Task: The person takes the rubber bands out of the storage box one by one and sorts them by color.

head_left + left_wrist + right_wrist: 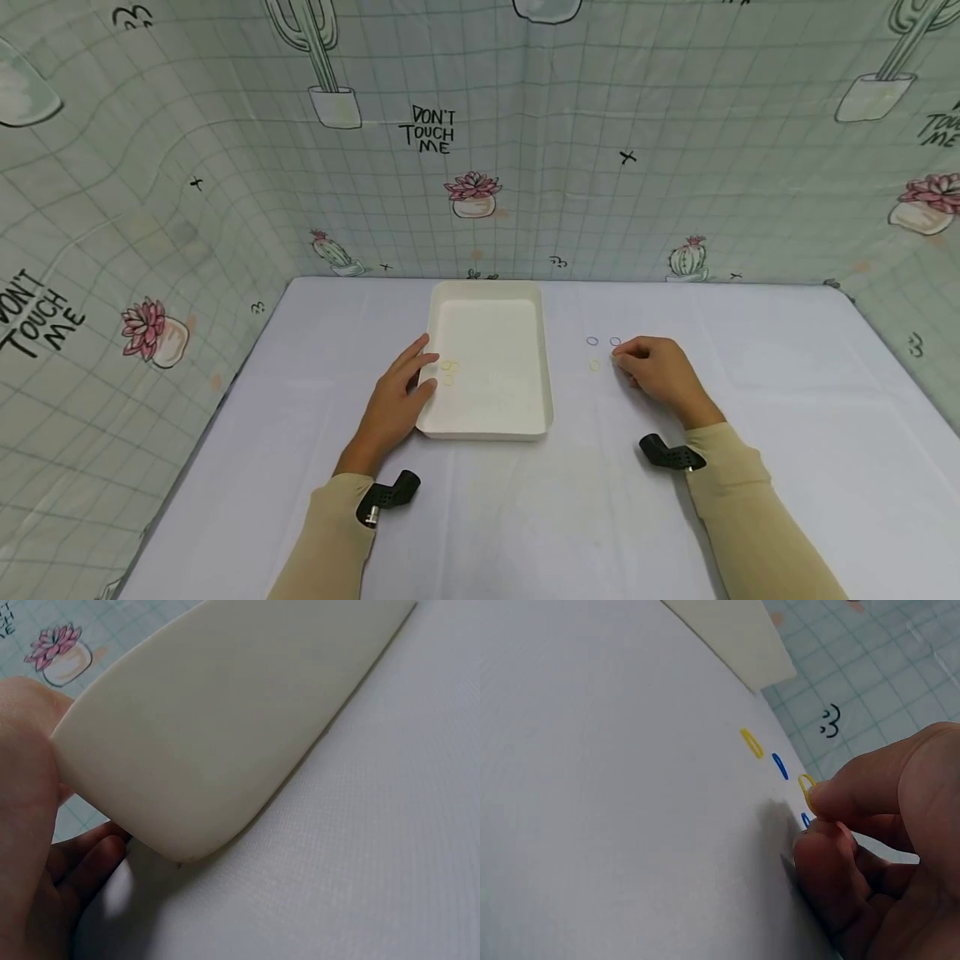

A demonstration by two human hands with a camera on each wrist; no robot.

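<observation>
Leftmost, left hand: the left hand (397,400) lay against the near-left side of the tray, fingers fairly straight along its rim, thumb toward the table; its grip was spread apart, not clamped.
Tray: the white tray (491,427) stood on the white table (525,517), long side running away from the person, near the middle.
Bands in tray: a few pale yellow rubber bands (449,372) lay inside the tray near its left wall, just beside the left fingertips.
Loose yellow band: a yellow band (595,365) lay flat on the table to the right of the tray, near the right hand.
Blue bands: two blue bands (592,341) sat side by side just behind the yellow one; the right one was close to the right fingertips.
Right hand: the right hand (658,372) rested on the table well right of the tray, fingers curled.
Right grip: thumb and forefinger were pinched together on another yellow band, the pinched band (807,790), held at the table surface.
Wall: a cactus-print backdrop (480,150) stood behind the table.
</observation>
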